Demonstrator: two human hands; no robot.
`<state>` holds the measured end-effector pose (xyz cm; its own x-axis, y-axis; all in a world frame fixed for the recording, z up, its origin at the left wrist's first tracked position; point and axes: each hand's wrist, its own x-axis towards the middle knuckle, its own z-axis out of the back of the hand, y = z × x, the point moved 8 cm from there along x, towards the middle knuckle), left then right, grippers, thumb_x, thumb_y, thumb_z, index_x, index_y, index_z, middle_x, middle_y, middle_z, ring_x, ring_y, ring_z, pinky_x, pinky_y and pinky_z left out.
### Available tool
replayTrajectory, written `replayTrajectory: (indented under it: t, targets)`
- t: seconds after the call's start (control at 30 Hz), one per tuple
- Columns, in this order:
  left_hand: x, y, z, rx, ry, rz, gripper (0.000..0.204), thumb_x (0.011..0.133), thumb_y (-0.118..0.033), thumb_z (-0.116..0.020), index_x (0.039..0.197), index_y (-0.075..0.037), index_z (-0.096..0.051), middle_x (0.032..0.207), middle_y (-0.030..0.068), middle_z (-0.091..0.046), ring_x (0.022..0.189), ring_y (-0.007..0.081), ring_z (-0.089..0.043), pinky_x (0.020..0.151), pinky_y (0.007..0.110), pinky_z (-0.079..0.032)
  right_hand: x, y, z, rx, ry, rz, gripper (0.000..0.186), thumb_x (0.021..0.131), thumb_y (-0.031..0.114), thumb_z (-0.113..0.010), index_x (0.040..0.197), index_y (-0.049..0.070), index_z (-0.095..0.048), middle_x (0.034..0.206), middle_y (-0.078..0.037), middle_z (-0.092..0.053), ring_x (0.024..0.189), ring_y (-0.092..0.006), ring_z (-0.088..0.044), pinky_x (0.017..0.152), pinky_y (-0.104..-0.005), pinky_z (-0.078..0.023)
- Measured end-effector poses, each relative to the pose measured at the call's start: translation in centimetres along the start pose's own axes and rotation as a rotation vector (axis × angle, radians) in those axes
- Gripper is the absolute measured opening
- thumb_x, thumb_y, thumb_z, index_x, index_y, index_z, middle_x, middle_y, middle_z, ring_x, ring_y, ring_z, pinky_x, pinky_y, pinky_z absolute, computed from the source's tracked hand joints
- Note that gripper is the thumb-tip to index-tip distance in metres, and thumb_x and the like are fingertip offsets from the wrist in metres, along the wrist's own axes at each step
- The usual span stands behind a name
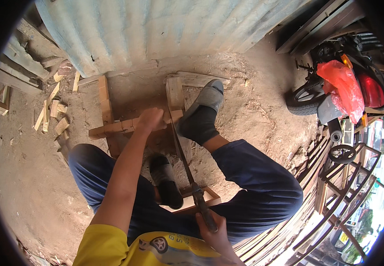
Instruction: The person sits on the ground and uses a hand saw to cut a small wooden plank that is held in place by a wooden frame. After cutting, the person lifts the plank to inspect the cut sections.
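Note:
A handsaw runs forward from my right hand, its dark grip closed in my fingers near my lap. The narrow blade reaches away to a wooden bar and meets it near its right end. My left hand is wrapped round that bar just left of the blade. The bar lies across two wooden pieces, a left one and a right one. My sandalled foot rests at the bar's right end. The contact between teeth and wood is too small to make out.
Ahead stands a corrugated metal sheet. Wood offcuts lie on the dirt floor at left. A motorbike with a red plastic bag is at right, above stacked wooden strips. My other sandalled foot is under the saw's left side.

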<state>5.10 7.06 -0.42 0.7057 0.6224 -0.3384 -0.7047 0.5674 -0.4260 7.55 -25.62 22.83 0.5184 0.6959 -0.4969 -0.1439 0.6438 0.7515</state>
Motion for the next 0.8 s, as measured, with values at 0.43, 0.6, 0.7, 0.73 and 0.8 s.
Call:
replayTrajectory:
  t: [0.43,0.6,0.7,0.73,0.8]
  targets:
    - [0.4,0.5,-0.7,0.067,-0.098,-0.06,0.034,0.07,-0.031,-0.075,0.086,-0.002,-0.065,0.088,0.0182,-0.068,0.087,0.0336,-0.066,0.075,0.043,-0.054,-0.4,-0.1,0.0,-0.04,-0.015,0.037,0.02,0.089,0.011,-0.063,0.074,-0.001,-0.055,0.057,-0.002,-0.047,0.053,-0.0043,-0.037,0.045,-0.0277,-0.032]
    - [0.7,1.5,-1.9,0.098,-0.066,0.001,0.038,0.071,-0.033,-0.075,0.09,-0.002,-0.063,0.093,0.0189,-0.067,0.091,0.0328,-0.065,0.078,0.042,-0.053,3.5,-1.3,-1.2,0.039,0.023,0.005,0.019,0.09,0.009,-0.06,0.075,-0.001,-0.055,0.057,-0.001,-0.048,0.056,-0.0027,-0.039,0.046,-0.0256,-0.032]
    - [0.1,0.7,-1.3,0.117,-0.065,-0.047,0.041,0.07,-0.034,-0.075,0.093,-0.002,-0.062,0.095,0.0194,-0.066,0.094,0.0329,-0.064,0.08,0.042,-0.052,0.6,-0.9,-0.2,0.036,0.001,-0.006,0.017,0.091,0.007,-0.059,0.076,-0.001,-0.056,0.056,0.0,-0.047,0.056,-0.0024,-0.039,0.046,-0.0251,-0.032]
    - [0.4,0.6,-1.2,0.102,-0.054,-0.036,0.041,0.07,-0.033,-0.075,0.093,-0.002,-0.063,0.095,0.0195,-0.066,0.093,0.0329,-0.064,0.08,0.043,-0.052,0.7,-0.7,-0.1,0.016,0.005,0.015,0.017,0.091,0.007,-0.059,0.076,-0.001,-0.056,0.056,0.0,-0.046,0.056,-0.0024,-0.039,0.046,-0.0252,-0.032]
    - [0.8,0.6,-0.7,0.08,-0.025,-0.016,0.039,0.07,-0.032,-0.075,0.091,-0.002,-0.063,0.094,0.0197,-0.066,0.092,0.033,-0.065,0.08,0.043,-0.052,2.3,-1.2,-1.0,0.023,0.023,0.041,0.016,0.09,0.007,-0.06,0.076,-0.001,-0.057,0.056,0.0,-0.047,0.054,-0.0026,-0.039,0.045,-0.0262,-0.031]
